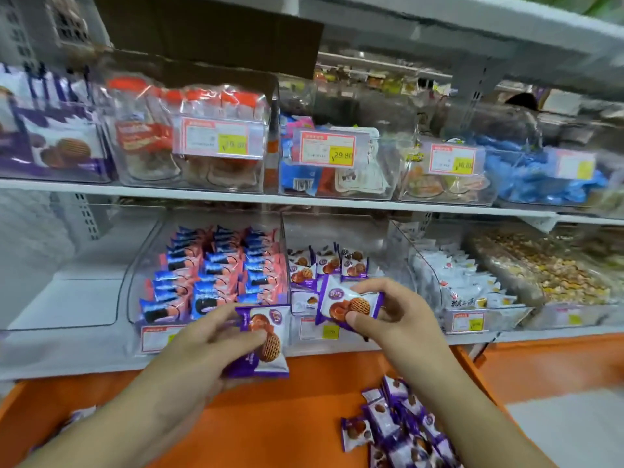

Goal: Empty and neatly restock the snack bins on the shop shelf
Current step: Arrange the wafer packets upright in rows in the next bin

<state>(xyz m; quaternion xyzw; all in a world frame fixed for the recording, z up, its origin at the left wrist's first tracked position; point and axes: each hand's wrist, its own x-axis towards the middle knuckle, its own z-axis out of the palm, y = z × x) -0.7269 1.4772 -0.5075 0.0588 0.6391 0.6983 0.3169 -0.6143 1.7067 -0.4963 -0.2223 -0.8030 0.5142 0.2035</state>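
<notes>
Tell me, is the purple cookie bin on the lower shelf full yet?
Not full. The purple cookie bin holds only a few packets standing at its back; more lie in a pile on the orange surface below.

glossy plastic snack packets, clear plastic bins

1. The left hand reaches forward on a bare forearm, fingers curled, thumb on top, pinching something.
2. The right hand is raised just beside it, slightly higher, thumb and bent fingers pinching something too.
3. The two hands are apart.
</notes>
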